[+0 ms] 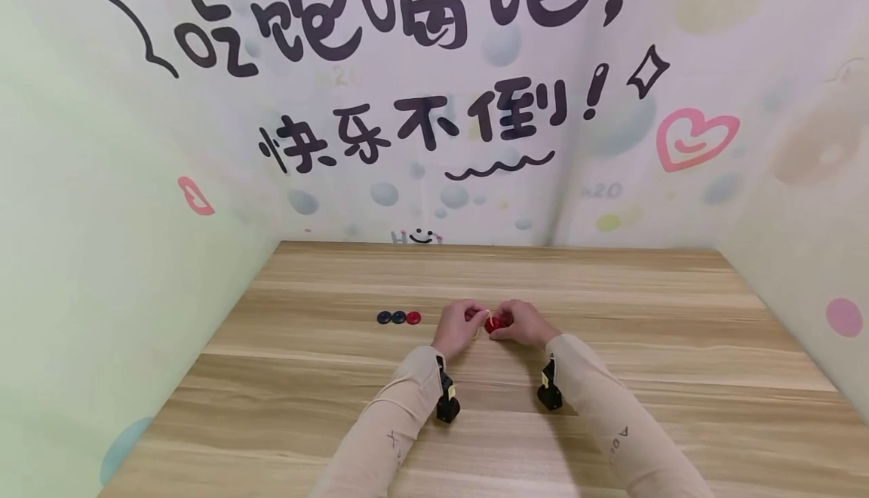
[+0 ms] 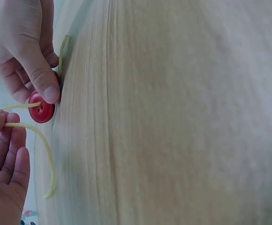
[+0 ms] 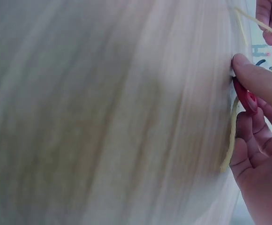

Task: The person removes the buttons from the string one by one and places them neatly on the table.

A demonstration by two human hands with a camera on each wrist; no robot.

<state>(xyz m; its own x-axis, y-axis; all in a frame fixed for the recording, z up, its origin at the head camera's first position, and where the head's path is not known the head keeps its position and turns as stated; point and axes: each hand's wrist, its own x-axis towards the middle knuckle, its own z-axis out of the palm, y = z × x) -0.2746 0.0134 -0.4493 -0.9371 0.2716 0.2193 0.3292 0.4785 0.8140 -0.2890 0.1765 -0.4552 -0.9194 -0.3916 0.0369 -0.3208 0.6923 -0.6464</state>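
Note:
My right hand (image 1: 521,323) pinches a round red button (image 2: 43,111) by its edge, just above the table. A yellow cord (image 2: 46,145) runs through a hole in the button's face. A shorter stretch of cord (image 3: 232,136) hangs out on the button's other side. My left hand (image 1: 463,326) pinches the cord between thumb and fingers, a little left of the button, and its free end droops down. A bit of red also shows behind the right thumb, mostly hidden, so whether it is a second button I cannot tell.
Left of the hands, two dark blue buttons (image 1: 391,318) and one red button (image 1: 413,318) lie in a row on the wood-grain table (image 1: 305,422). A printed backdrop (image 1: 475,211) stands along the table's far edge. Black wrist cameras (image 1: 446,400) hang under both sleeves.

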